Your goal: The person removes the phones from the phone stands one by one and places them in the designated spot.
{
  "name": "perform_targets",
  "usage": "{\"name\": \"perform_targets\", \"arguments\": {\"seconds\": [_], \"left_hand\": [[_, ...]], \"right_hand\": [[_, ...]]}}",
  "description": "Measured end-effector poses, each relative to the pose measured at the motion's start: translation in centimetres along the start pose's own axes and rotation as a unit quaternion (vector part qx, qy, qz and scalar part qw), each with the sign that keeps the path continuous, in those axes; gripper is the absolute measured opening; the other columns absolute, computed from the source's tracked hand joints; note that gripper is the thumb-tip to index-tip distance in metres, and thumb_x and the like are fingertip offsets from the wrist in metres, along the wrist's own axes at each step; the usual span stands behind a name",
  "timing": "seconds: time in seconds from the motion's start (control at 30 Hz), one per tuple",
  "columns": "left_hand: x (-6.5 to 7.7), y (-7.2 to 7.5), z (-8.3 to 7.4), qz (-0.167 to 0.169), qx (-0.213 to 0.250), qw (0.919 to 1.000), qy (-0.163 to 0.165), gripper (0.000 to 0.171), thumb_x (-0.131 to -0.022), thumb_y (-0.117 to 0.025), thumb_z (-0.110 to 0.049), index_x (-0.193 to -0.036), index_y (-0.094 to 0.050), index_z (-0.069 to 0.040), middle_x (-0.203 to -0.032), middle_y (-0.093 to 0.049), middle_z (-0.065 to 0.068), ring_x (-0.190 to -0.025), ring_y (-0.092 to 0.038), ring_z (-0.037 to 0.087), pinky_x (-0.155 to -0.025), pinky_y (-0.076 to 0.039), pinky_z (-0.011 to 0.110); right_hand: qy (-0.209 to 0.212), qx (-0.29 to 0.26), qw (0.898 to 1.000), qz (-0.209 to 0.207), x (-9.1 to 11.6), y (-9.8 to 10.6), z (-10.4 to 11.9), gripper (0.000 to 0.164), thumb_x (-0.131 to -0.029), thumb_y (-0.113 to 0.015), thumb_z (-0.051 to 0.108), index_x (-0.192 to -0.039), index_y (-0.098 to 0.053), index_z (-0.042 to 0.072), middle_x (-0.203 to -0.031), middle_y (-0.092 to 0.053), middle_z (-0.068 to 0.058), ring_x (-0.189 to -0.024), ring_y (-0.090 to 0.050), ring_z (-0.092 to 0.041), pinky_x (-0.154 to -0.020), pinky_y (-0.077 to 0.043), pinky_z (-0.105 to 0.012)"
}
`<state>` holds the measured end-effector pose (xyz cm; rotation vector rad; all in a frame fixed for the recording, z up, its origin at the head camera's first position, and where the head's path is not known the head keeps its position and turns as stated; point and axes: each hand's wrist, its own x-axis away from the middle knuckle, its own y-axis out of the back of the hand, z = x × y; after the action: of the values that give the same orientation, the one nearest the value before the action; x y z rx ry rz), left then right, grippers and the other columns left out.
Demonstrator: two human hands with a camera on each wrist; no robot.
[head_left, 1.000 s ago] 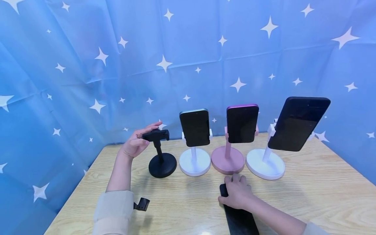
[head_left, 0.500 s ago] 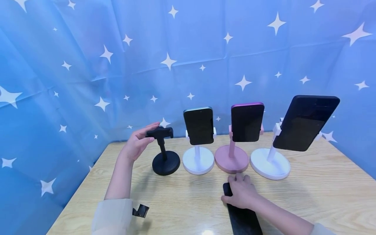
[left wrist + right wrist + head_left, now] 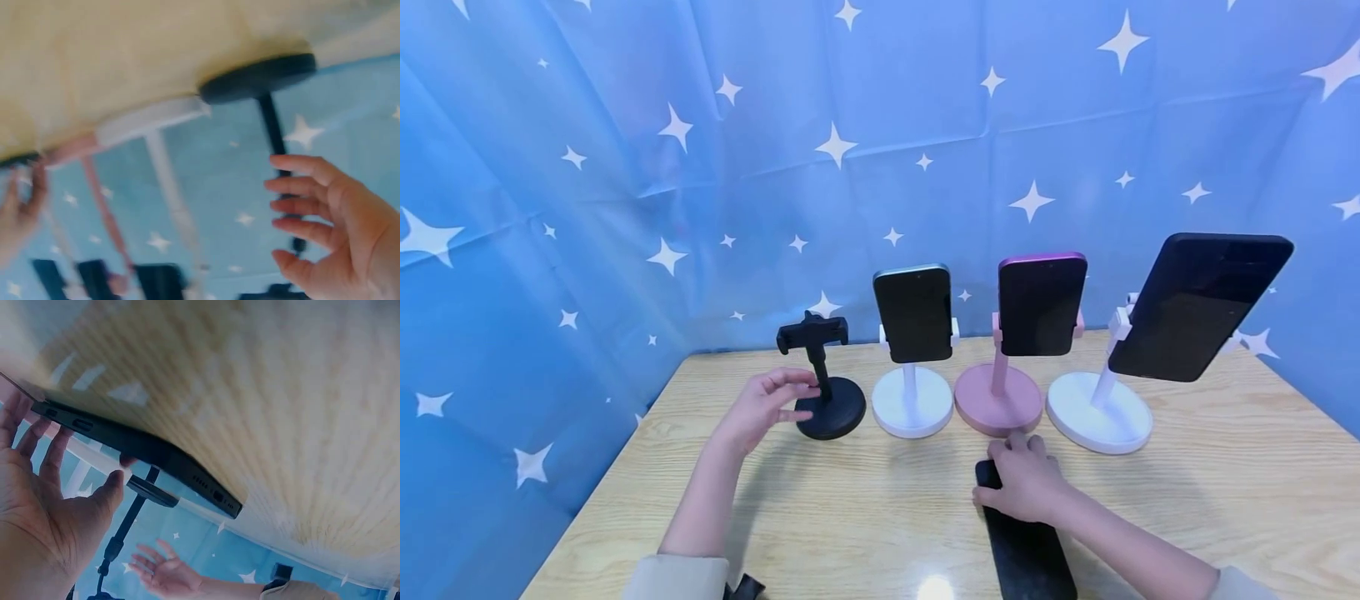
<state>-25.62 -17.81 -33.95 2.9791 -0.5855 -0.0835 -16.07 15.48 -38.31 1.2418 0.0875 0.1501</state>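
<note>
My left hand (image 3: 771, 404) hovers beside the post of the black phone stand (image 3: 831, 410), fingers spread and loosely bent, with nothing in them. That stand's clamp (image 3: 812, 333) holds no phone. In the left wrist view the fingers (image 3: 306, 187) overlap the black post. My right hand (image 3: 1026, 479) lies over the upper end of a black phone (image 3: 1030, 554) on the table, thumb at its left edge and fingers across toward the far side. The right wrist view shows the phone's side edge (image 3: 94, 425) with its buttons, fingertips right at it.
Right of the black stand are a white stand (image 3: 912, 404) bearing a phone with a light blue frame (image 3: 913, 315), a pink stand (image 3: 998, 400) with a pink-framed phone (image 3: 1042, 306), and another white stand (image 3: 1099, 414) with a large black phone (image 3: 1198, 307). A star-patterned blue curtain (image 3: 760, 192) hangs behind.
My left hand has come down from the black stand's clamp to beside its post and let the clamp go. The right hand stays on the phone. The head view has shifted slightly.
</note>
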Motion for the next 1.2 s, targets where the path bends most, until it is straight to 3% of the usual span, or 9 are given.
{"name": "perform_targets", "arguments": {"seconds": [0.1, 0.23, 0.33, 0.43, 0.57, 0.8, 1.0, 1.2], "left_hand": [[-0.1, -2.0, 0.2, 0.031, -0.078, 0.9964, 0.008, 0.041, -0.092, -0.05, -0.01, -0.128, -0.044, 0.01, -0.131, -0.044, 0.027, -0.113, -0.053, 0.03, -0.085, -0.049, 0.038], [0.0, -4.9, -1.0, 0.067, -0.16, 0.9844, -0.028, 0.048, -0.092, -0.051, -0.01, -0.137, -0.036, 0.001, -0.134, -0.044, 0.02, -0.116, -0.05, 0.032, -0.087, -0.048, 0.035], [-0.2, -6.7, -2.5, 0.06, -0.222, 0.9708, -0.068, 0.055, -0.093, -0.05, -0.014, -0.143, -0.029, -0.006, -0.14, -0.039, 0.012, -0.122, -0.046, 0.029, -0.094, -0.043, 0.041], [-0.7, -8.3, -3.8, 0.039, -0.256, 0.9598, -0.108, 0.056, -0.095, -0.046, -0.016, -0.145, -0.023, -0.008, -0.147, -0.028, 0.009, -0.126, -0.042, 0.027, -0.097, -0.039, 0.045], [-1.6, -9.8, -4.7, 0.009, -0.231, 0.962, -0.145, 0.053, -0.097, -0.04, -0.011, -0.146, -0.019, -0.007, -0.15, -0.021, 0.009, -0.127, -0.042, 0.025, -0.096, -0.041, 0.04], [-2.9, -10.9, -5.0, -0.013, -0.155, 0.9731, -0.17, 0.046, -0.097, -0.036, -0.004, -0.142, -0.03, -0.01, -0.137, -0.043, 0.011, -0.117, -0.051, 0.024, -0.091, -0.045, 0.032], [-2.7, -11.4, -5.3, -0.021, -0.132, 0.9761, -0.172, 0.04, -0.096, -0.035, 0.002, -0.136, -0.037, -0.003, -0.125, -0.05, 0.018, -0.113, -0.054, 0.028, -0.09, -0.046, 0.033], [-1.5, -11.8, -6.6, -0.025, -0.129, 0.9708, -0.201, 0.036, -0.095, -0.035, 0.007, -0.13, -0.039, 0.006, -0.118, -0.05, 0.024, -0.108, -0.056, 0.033, -0.087, -0.048, 0.037]], "right_hand": [[0.044, -0.019, 0.997, -0.065, 0.1, 0.4, 0.4, 0.054, -0.072, -0.075, 0.031, -0.109, -0.056, -0.003, -0.106, -0.048, -0.023, -0.096, -0.045, -0.04, -0.075, -0.045, -0.049], [0.108, -0.059, 0.979, -0.16, -0.2, 1.7, 1.8, 0.05, -0.076, -0.072, 0.017, -0.113, -0.051, -0.009, -0.107, -0.052, -0.025, -0.094, -0.051, -0.035, -0.077, -0.048, -0.045], [0.138, -0.109, 0.965, -0.197, -0.8, 3.1, 2.9, 0.047, -0.082, -0.066, 0.011, -0.117, -0.046, -0.012, -0.11, -0.054, -0.027, -0.098, -0.055, -0.036, -0.081, -0.049, -0.046], [0.148, -0.16, 0.951, -0.218, -1.5, 4.8, 3.5, 0.048, -0.086, -0.061, 0.007, -0.124, -0.039, -0.014, -0.118, -0.051, -0.03, -0.107, -0.054, -0.039, -0.087, -0.046, -0.048], [0.16, -0.211, 0.935, -0.235, -2.5, 6.2, 3.8, 0.052, -0.089, -0.055, 0.004, -0.132, -0.031, -0.013, -0.127, -0.047, -0.03, -0.115, -0.049, -0.04, -0.092, -0.041, -0.047], [0.186, -0.232, 0.917, -0.266, -4.3, 7.1, 4.4, 0.048, -0.089, -0.05, -0.006, -0.133, -0.033, -0.015, -0.126, -0.048, -0.029, -0.111, -0.053, -0.039, -0.088, -0.043, -0.044], [0.198, -0.219, 0.914, -0.277, -5.1, 7.6, 4.4, 0.043, -0.086, -0.05, -0.012, -0.128, -0.04, -0.016, -0.115, -0.054, -0.028, -0.098, -0.06, -0.036, -0.083, -0.048, -0.042], [0.223, -0.204, 0.91, -0.282, -5.3, 7.5, 3.9, 0.039, -0.084, -0.054, -0.012, -0.121, -0.045, -0.017, -0.101, -0.058, -0.024, -0.089, -0.063, -0.031, -0.081, -0.049, -0.041]]}}
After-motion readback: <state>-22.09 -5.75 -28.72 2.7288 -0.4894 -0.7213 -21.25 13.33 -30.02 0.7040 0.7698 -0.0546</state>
